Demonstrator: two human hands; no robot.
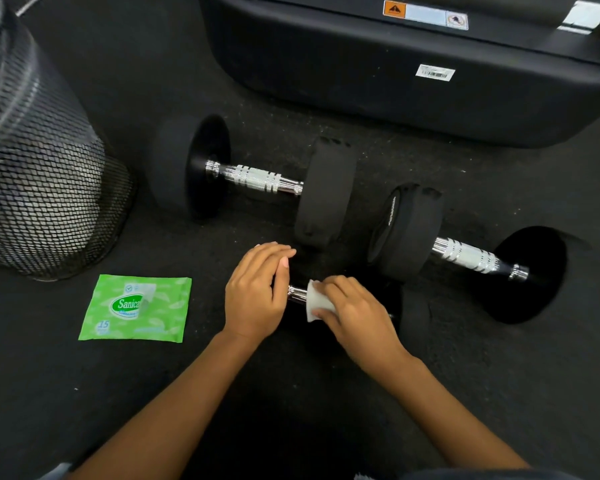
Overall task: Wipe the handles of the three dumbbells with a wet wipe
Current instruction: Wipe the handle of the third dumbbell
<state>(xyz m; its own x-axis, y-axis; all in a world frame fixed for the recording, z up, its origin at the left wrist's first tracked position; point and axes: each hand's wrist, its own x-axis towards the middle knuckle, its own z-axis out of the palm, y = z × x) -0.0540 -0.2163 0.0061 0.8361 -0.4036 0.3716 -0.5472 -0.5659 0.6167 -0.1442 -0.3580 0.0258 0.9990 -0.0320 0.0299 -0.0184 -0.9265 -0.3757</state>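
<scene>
Three black dumbbells with chrome handles lie on the dark floor. The far one (253, 180) lies at the middle, a second (465, 254) at the right. The nearest dumbbell (297, 294) is mostly hidden under my hands; a short bit of its chrome handle shows. My right hand (354, 313) wraps a white wet wipe (314, 304) around that handle. My left hand (257, 292) rests with fairly straight fingers over the dumbbell's left end, which it hides.
A green wet-wipe pack (136, 308) lies flat on the floor to the left of my hands. A black mesh bin (39, 188) stands at the far left. The black base of a large gym machine (413, 74) fills the back.
</scene>
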